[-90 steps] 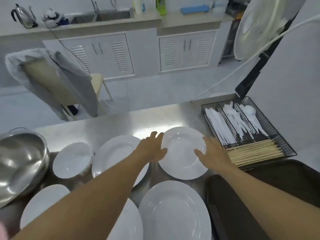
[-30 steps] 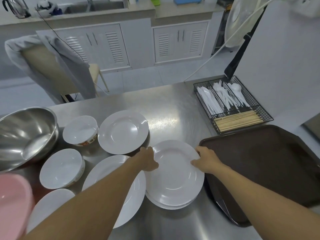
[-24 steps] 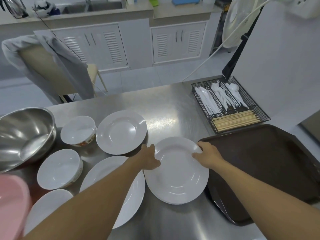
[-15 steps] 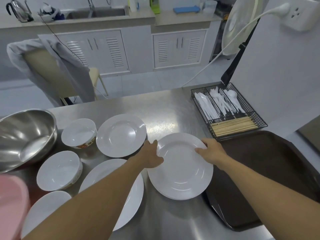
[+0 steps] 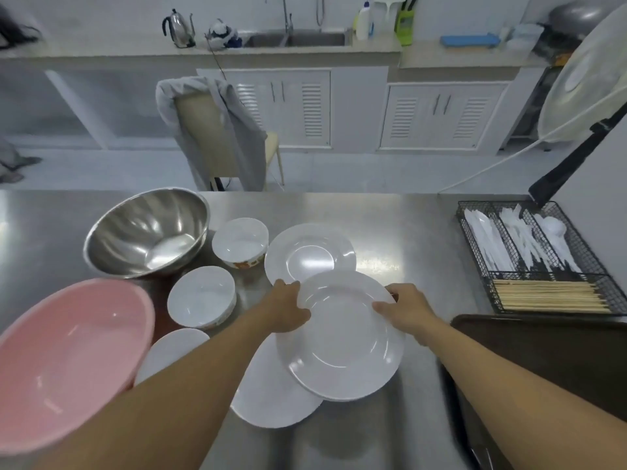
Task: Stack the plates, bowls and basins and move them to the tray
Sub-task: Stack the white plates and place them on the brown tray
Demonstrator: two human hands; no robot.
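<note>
Both hands grip a small stack of white plates (image 5: 342, 340), lifted and tilted over the steel table. My left hand (image 5: 285, 310) holds its left rim and my right hand (image 5: 403, 307) holds its right rim. Just behind lies another white plate (image 5: 308, 256), and a further white plate (image 5: 271, 398) lies partly under the stack. Two white bowls (image 5: 241, 240) (image 5: 202, 296) stand to the left, and a third white dish (image 5: 169, 351) is partly hidden by my left arm. A steel basin (image 5: 146, 232) and a pink basin (image 5: 68, 354) sit at the far left. The brown tray (image 5: 543, 351) is on the right.
A black wire basket (image 5: 543, 259) with white plastic cutlery and chopsticks stands behind the tray. A white wall and a fan cable run along the right. Beyond the table stand a chair draped with grey cloth (image 5: 217, 137) and a counter with a sink.
The held stack has moved left and toward the far plate, away from the tray edge. The view has lifted, so the pink basin and steel basin show more fully.
</note>
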